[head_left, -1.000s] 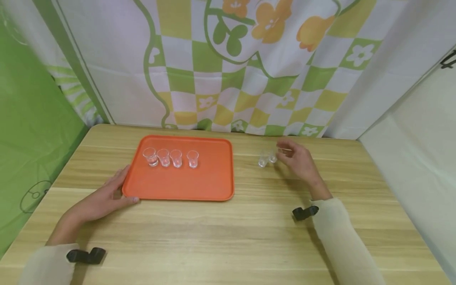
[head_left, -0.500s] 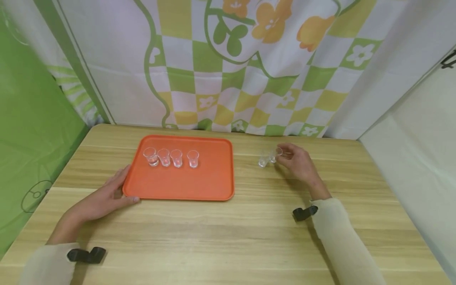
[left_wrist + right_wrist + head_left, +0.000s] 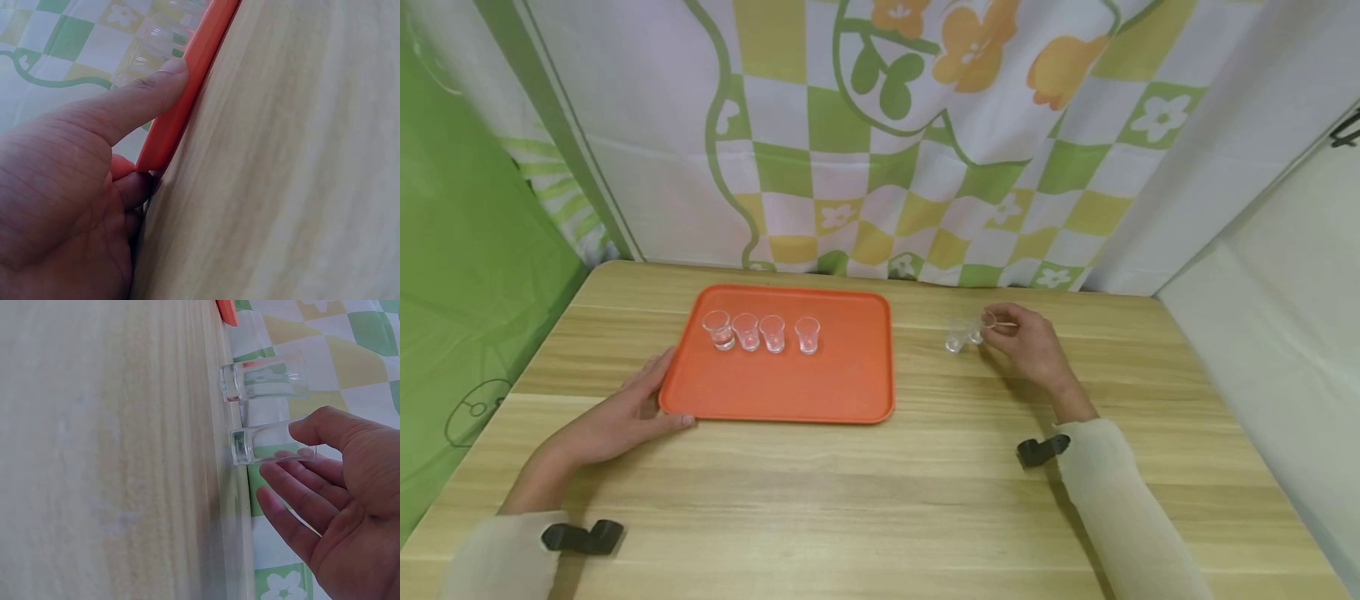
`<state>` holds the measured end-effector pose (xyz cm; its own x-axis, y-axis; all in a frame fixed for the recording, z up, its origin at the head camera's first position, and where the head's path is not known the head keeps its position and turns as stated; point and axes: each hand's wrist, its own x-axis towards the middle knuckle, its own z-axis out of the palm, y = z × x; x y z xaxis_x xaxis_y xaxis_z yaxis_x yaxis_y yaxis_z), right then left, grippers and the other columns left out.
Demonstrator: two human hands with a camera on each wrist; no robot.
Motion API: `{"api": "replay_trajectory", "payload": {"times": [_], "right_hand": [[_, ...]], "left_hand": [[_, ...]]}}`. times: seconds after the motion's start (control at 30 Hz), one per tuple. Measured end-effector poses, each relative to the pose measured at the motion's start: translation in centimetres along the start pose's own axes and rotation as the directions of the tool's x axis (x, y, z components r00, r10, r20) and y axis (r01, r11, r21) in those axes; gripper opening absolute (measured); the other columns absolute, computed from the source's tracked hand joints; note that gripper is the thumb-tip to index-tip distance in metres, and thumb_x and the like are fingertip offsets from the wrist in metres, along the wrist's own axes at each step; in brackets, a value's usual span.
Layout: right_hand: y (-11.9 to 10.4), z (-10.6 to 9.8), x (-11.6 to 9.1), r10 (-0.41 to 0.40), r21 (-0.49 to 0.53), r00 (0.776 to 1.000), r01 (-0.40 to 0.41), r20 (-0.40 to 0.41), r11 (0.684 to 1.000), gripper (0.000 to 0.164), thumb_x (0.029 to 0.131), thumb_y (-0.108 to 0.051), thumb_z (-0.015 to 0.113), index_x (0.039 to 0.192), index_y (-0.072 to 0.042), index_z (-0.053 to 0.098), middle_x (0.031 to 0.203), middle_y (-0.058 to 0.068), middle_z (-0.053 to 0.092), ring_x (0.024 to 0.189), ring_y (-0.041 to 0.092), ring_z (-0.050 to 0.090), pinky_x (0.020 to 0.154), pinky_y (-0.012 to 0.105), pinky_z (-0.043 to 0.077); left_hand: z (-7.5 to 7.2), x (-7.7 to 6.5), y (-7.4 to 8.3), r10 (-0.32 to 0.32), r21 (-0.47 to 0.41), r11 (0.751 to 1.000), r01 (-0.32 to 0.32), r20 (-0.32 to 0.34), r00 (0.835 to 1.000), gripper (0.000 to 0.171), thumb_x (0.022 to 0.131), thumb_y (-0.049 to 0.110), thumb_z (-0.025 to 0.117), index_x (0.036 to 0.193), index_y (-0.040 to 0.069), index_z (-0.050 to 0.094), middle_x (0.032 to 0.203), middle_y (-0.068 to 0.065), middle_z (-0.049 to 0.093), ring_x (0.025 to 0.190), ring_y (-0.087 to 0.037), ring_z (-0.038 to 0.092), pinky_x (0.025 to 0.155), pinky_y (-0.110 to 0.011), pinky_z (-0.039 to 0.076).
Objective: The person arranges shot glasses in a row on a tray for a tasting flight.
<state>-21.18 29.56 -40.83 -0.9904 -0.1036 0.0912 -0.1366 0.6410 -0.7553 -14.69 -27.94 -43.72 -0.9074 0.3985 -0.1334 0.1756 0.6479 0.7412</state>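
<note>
In the head view my left hand (image 3: 606, 423) holds the near left corner of an orange tray (image 3: 797, 392), thumb along the front edge and fingers at the left side. The left wrist view has that thumb against the tray's rim (image 3: 175, 119). On the tray stand several clear shot glasses (image 3: 808, 337) in a row. To the right of it, my right hand (image 3: 1030, 342) pinches a clear shot glass (image 3: 265, 444) near its mouth, between thumb and fingers. This glass is upright, its base at the tabletop. Close on its left stands another shot glass (image 3: 265, 380).
The wooden table (image 3: 850, 500) meets a patterned curtain (image 3: 917, 167) along its back edge. Green cloth (image 3: 475, 250) hangs at the left, and a pale wall panel (image 3: 1285, 292) is at the right.
My right hand has lowered slightly and its fingers have closed around the upper part of the shot glass. The left hand and the tray have stayed in place.
</note>
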Motion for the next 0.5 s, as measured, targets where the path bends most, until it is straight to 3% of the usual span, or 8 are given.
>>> {"api": "replay_trajectory", "payload": {"times": [0.5], "right_hand": [[0.1, -0.13, -0.16, 0.015, -0.01, 1.0, -0.015, -0.004, 1.0, 0.04, 0.099, -0.012, 0.071, 0.133, 0.006, 0.061, 0.128, 0.024, 0.065, 0.114, 0.038, 0.067, 0.086, 0.029, 0.058]], "left_hand": [[0.03, -0.01, -0.03, -0.005, 0.005, 1.0, 0.005, -0.001, 1.0, 0.104, 0.097, 0.04, 0.073, 0.167, 0.015, -0.001, 0.168, -0.027, -0.004, 0.15, -0.054, -0.004, 0.105, -0.083, 0.01]]}}
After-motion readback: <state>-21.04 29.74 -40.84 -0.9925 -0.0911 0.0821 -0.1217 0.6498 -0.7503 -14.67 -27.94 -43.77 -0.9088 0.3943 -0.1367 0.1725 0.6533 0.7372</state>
